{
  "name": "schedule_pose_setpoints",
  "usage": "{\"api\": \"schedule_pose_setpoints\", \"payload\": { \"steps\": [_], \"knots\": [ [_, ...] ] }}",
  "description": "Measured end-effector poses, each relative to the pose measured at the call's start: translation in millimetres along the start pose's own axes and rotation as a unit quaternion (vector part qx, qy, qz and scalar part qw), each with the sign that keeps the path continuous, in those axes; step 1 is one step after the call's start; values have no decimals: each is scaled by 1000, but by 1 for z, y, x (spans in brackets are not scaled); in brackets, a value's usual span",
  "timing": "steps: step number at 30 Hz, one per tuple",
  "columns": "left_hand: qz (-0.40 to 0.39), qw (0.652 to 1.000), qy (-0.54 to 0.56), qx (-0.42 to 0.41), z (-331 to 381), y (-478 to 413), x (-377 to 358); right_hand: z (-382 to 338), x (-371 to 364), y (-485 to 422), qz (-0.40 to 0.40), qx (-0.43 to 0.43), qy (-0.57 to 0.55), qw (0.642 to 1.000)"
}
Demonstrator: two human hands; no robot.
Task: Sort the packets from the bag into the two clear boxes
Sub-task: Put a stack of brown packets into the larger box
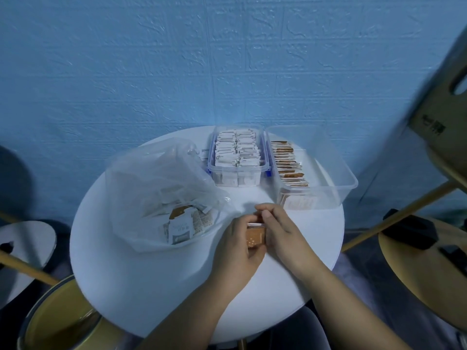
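A small stack of brown packets (255, 237) is held between both hands over the round white table (141, 281). My left hand (236, 245) grips the stack from the left and below. My right hand (283, 233) holds its right side, fingers curled over the top edge. A clear plastic bag (156, 178) with several white and brown packets lies open at the left. The blue-latched clear box (237, 170) behind holds rows of white packets. The right clear box (336, 173) holds a row of brown packets along its left side.
A blue textured wall stands right behind the table. Wooden stools and chair parts (429, 269) surround the table on the right and left. A yellow round stool (58, 317) sits at the lower left. A loose white packet (203, 154) lies beside the left box.
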State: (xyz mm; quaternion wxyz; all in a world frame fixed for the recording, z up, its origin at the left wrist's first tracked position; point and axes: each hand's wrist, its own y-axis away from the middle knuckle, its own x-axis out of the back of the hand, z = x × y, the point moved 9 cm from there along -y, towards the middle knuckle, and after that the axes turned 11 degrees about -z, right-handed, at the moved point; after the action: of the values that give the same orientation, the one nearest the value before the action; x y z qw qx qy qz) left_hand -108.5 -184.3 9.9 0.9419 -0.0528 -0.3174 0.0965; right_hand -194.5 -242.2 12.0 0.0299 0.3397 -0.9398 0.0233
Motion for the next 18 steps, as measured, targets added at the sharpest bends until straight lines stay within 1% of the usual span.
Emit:
{"api": "schedule_pose_setpoints", "payload": {
  "steps": [2, 4, 6, 7, 9, 11, 15, 16, 18],
  "knots": [
    [7, 1000, -28, -5, 2, -1, 1, -1, -10, 2, -67, 5, 25, 997],
    [19, 1000, -12, -5, 2, -1, 5, -4, -8, 5, -98, 8, 62, 993],
    [26, 999, -20, 5, 1, -1, 9, -9, -2, 6, -108, 21, 96, 989],
    [15, 999, -40, 6, 1, -1, 9, -10, 0, 6, -113, 29, 129, 985],
    [-32, 996, -87, 3, 2, 0, 3, -12, 1, 6, -123, 45, 224, 966],
    [-52, 990, -131, -7, 4, 2, 2, -15, 1, 8, -126, 69, 277, 950],
    [-46, 985, -166, -17, 6, 1, 4, -16, -6, 8, -138, 86, 337, 927],
    [-47, 985, -165, -15, 6, 0, 5, -15, -5, 7, -138, 85, 338, 927],
    [-42, 989, -141, -4, 9, -2, 9, -17, 0, 6, -133, 82, 300, 941]
  ]
}}
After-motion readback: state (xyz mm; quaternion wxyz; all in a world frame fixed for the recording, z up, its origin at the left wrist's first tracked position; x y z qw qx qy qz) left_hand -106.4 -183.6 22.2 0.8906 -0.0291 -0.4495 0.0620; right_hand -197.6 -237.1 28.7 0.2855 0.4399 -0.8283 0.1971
